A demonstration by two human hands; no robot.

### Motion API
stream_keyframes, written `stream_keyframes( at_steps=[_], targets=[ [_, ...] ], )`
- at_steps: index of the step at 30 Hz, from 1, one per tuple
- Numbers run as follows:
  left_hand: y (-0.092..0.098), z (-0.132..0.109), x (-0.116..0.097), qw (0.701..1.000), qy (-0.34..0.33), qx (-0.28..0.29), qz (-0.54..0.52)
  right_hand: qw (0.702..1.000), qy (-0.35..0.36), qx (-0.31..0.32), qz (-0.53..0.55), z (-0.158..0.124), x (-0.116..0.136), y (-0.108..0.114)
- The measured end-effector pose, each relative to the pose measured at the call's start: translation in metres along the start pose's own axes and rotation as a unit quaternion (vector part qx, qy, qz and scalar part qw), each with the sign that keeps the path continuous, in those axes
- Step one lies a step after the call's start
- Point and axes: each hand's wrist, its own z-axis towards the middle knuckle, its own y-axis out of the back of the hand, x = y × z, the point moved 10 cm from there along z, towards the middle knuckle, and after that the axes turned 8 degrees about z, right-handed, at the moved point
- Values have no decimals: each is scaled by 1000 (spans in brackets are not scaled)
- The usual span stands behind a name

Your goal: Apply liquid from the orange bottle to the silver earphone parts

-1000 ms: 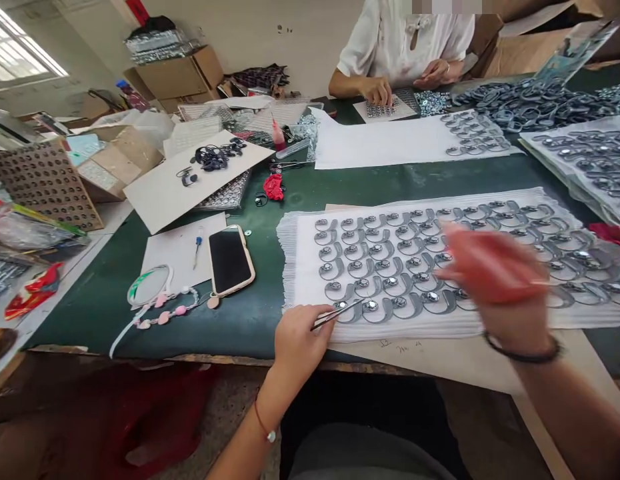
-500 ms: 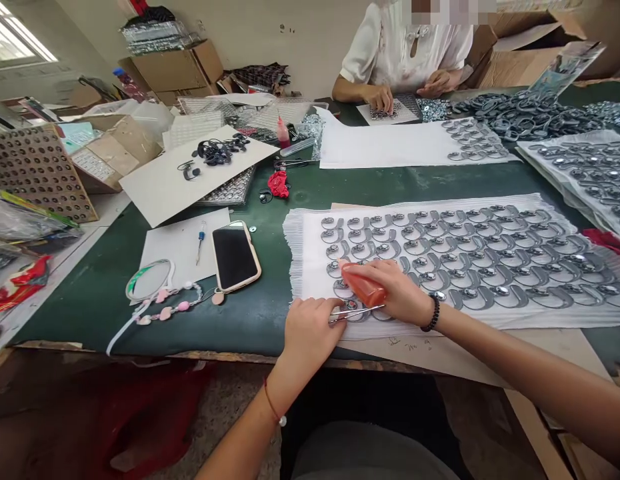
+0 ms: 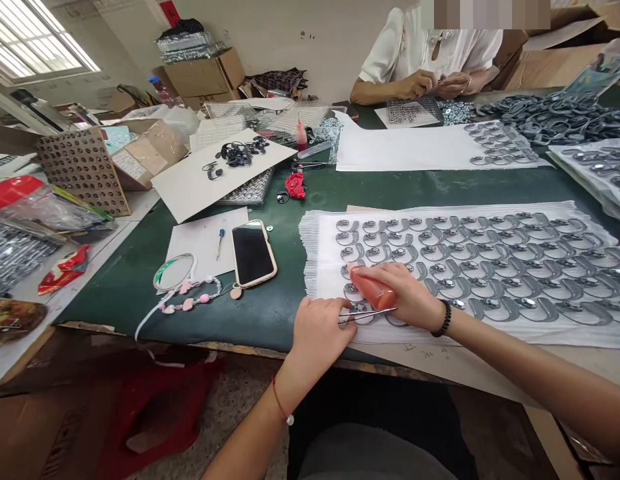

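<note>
My left hand (image 3: 320,330) grips metal tweezers (image 3: 370,313) at the near left corner of a white paper sheet (image 3: 580,330). Rows of grey curved pieces with shiny studs (image 3: 470,260) cover that sheet. My right hand (image 3: 415,300) holds a small orange-red squeeze bottle (image 3: 373,288), its nozzle pointing left and down at the nearest pieces, just above the tweezer tips. Both hands are close together at the sheet's front left.
A phone (image 3: 253,253), a small screwdriver (image 3: 220,240) and a beaded strap (image 3: 183,300) lie left of the sheet on the green table (image 3: 270,310). Another person (image 3: 430,60) works at the far side. Cardboard boxes (image 3: 200,73), a perforated board (image 3: 85,170) and more filled sheets (image 3: 505,143) surround the area.
My right hand swung in from the right with the bottle and settled beside my left hand over the sheet's front left corner. The view shifted slightly right.
</note>
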Motion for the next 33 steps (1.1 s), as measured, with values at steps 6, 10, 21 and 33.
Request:
stream_keyframes(
  at_steps=[6, 10, 21, 33],
  targets=[
    [1, -1, -2, 1000, -13, -12, -6, 999, 2, -29, 24, 3, 1, 6],
    [0, 4, -8, 999, -30, -14, -8, 994, -24, -99, 49, 0, -10, 33],
    [9, 0, 0, 995, -61, -51, -62, 953, -77, -216, 197, -28, -17, 87],
    [59, -29, 49, 872, 41, -250, -418, 827, -87, -308, 462, -32, -6, 109]
  ],
)
